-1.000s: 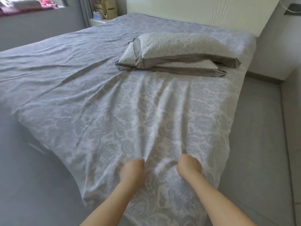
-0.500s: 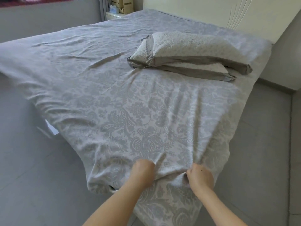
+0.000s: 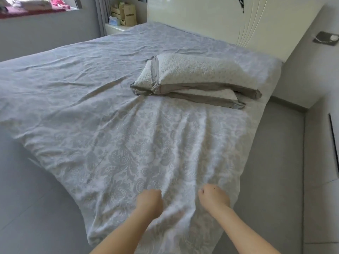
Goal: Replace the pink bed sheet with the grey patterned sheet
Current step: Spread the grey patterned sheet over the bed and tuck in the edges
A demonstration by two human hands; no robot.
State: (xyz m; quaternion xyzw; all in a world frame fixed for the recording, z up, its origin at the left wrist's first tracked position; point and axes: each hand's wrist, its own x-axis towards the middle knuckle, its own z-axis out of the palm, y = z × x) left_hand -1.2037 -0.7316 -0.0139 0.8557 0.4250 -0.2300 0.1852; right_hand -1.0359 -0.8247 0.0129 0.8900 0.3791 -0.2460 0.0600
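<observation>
The left hand (image 3: 149, 202) is curling into a fist. Its fingers are tucked down into the grey patterned sheet (image 3: 128, 153) and are holding a bunch of it. The right hand (image 3: 213, 198) is curling the same way and is gripping the sheet too. The two hands are sitting near each other, with a bit of cloth between them. Neither hand is spread flat. Both are at the near corner of the bed, where the sheet is hanging over the edge toward the floor (image 3: 278, 171).

Long folds in the cloth are running from the hands up toward the pillows (image 3: 194, 74). The sheet is covering the whole top of the bed, up to the white headboard (image 3: 211, 21). It is looking wrinkled on the left side and at the near edge.

Two pillows are lying one on top of the other on the sheet, close to the headboard and over on the right side.

Some pink cloth (image 3: 58, 2) is lying on the window ledge far off at the top left. It is too small and blurry to tell what it is. Some boxes (image 3: 126, 13) are standing on a small stand beside the headboard.
</observation>
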